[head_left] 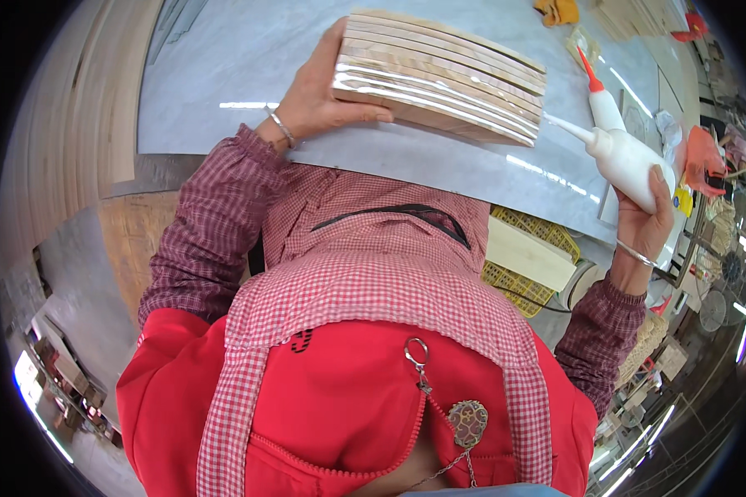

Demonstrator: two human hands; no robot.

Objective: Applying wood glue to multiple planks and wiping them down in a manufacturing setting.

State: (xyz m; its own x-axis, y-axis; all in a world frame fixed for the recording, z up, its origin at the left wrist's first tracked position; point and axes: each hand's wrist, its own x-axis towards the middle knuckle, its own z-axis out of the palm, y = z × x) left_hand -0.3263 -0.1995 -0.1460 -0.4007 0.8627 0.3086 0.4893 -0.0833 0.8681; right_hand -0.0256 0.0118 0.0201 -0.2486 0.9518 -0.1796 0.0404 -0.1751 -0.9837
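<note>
My left hand (pixel 323 95) grips the left end of a stack of thin wooden boards (pixel 443 70), thumb along the near side and fingers behind. White glue (pixel 439 93) runs in lines along the edges of the nearer boards; the farther edges look bare. In my right hand (pixel 648 217) is a white squeeze bottle (pixel 630 161), its long nozzle pointing left at the right end of the stack. Behind it stands a second white bottle (pixel 605 108) with a red tip, which neither hand touches.
The boards are over a grey-blue tabletop (pixel 224 74). Long wooden planks (pixel 83 108) lie at the left. Below the table's right edge sits a yellow plastic basket (pixel 518 290) with a pale board (pixel 530 253) across it. An orange cloth (pixel 704 157) is at the far right.
</note>
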